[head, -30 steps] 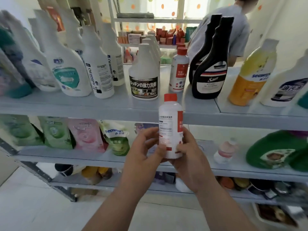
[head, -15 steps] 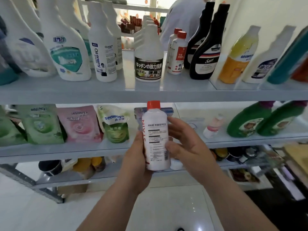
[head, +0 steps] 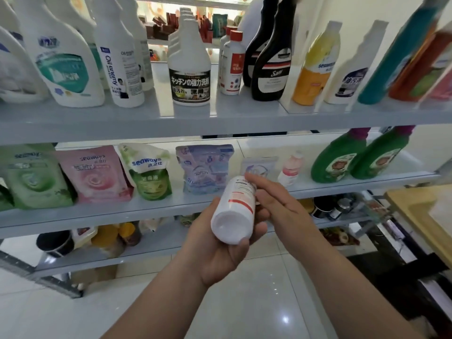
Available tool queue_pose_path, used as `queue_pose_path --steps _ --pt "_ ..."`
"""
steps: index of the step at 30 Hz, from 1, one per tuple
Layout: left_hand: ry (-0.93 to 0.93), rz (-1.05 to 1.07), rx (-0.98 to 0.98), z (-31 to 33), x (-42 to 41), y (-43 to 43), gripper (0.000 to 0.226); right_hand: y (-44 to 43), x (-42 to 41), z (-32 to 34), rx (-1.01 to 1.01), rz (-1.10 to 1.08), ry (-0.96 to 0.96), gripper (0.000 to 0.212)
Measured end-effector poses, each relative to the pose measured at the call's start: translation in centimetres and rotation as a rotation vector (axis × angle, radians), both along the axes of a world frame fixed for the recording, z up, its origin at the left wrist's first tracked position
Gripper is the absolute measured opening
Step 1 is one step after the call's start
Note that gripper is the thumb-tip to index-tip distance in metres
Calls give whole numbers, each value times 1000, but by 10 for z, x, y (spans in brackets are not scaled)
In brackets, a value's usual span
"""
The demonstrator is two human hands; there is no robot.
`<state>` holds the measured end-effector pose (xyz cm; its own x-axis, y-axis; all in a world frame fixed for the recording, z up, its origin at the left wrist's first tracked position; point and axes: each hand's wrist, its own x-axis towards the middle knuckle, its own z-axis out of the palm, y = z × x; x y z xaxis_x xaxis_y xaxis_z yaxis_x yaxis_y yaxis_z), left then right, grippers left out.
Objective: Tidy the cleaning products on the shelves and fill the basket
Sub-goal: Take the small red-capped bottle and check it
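A small white bottle [head: 234, 211] with a red-striped label lies tilted in my left hand [head: 220, 250], its flat base turned toward me and its cap end pointing away, hidden. My left fingers and thumb curl round its lower body. My right hand [head: 281, 206] is beside the bottle on the right, fingers mostly straight and lying against its side near the top. Two matching red-capped white bottles [head: 232, 67] stand on the top shelf [head: 220, 118].
The top shelf also holds white spray bottles [head: 66, 67], a Japanese-label bottle [head: 190, 72], black bottles [head: 271, 67] and a yellow one [head: 315, 69]. The middle shelf [head: 156, 209] carries refill pouches [head: 95, 174] and green bottles [head: 342, 157]. A wooden surface [head: 420, 216] is at right.
The bottle has gone from upright to tipped away, base toward me, and lower. My right hand loosened from gripping it to lying alongside. The view moved closer to the shelves.
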<state>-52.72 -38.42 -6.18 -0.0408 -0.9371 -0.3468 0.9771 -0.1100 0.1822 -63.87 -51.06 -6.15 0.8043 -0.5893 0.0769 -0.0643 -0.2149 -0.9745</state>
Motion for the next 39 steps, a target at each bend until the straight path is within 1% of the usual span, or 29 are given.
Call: queue_pose_path --steps 1,3,4,7,9,11,12,13,15,16,17,18,19,20,21,22,23,24,25,27,28,29,31,32,33,34,35,37,39 --pt "39 -17 -9 0 0 -3 65 -3 -2 -2 52 -15 -18 33" --pt "31 -26 16 2 -7 -13 63 -9 -9 -5 160 -33 -56 31" --pt "-24 -8 58 1 -13 -20 60 -12 -12 -6 197 -33 -65 30" --pt "-290 121 204 -5 -34 -45 51 -25 -22 -10 283 -19 -71 29" --pt "-437 221 193 -10 -49 -60 43 -38 -29 -11 327 -3 -58 36" --pt "-583 284 170 -13 -61 -73 36 -52 -35 -12 325 -15 -36 44" --pt "-662 294 178 -14 -66 -78 39 -59 -37 -13 336 -40 -30 41" --pt "-737 302 202 -13 -70 -83 45 -67 -38 -16 378 -76 -31 35" --pt "-849 334 255 -13 -76 -94 50 -81 -41 -18 601 -153 -98 22" --pt "-892 346 283 -16 -78 -100 46 -87 -42 -20 711 -179 -141 21" --pt "-914 348 310 -18 -81 -106 40 -93 -44 -22 759 -185 -179 21" --pt "-898 329 328 -21 -85 -112 33 -98 -47 -23 753 -174 -201 22" --pt "-857 293 328 -22 -90 -117 33 -102 -49 -25 717 -149 -207 23" --pt "-810 257 317 -24 -95 -122 41 -106 -51 -26 674 -113 -197 27" --pt "-784 231 294 -25 -100 -126 49 -110 -53 -27 621 -69 -174 36" --pt "-792 226 279 -26 -103 -129 53 -113 -54 -28 567 -32 -141 51" --pt "-822 232 280 -27 -107 -132 55 -119 -55 -31 523 -3 -107 64" --pt "-874 243 302 -29 -110 -134 60 -124 -57 -33 495 22 -88 71" --pt "-948 258 338 -30 -112 -137 68 -129 -58 -35 476 42 -84 69" --pt "-1117 309 432 -35 -115 -142 80 -138 -59 -35 498 55 -93 49" --pt "-1162 327 466 -36 -116 -144 82 -141 -59 -35 548 58 -101 41" --pt "-1170 334 479 -37 -118 -146 83 -143 -58 -36 601 63 -105 35" --pt "-1121 307 462 -38 -120 -147 82 -142 -56 -36 656 84 -109 28" --pt "-1114 284 441 -38 -118 -146 76 -140 -54 -37 638 102 -91 28" --pt "-1133 262 434 -38 -117 -144 65 -139 -53 -38 603 124 -68 32" --pt "-1177 247 450 -36 -115 -143 55 -138 -51 -39 553 145 -50 34" --pt "-1265 238 502 -35 -112 -140 51 -138 -49 -39 495 151 -42 30" --pt "-1533 215 691 -32 -102 -132 55 -142 -44 -35 328 110 -32 18" --pt "-1809 204 827 -27 -89 -123 61 -150 -39 -31 8 99 5 27"
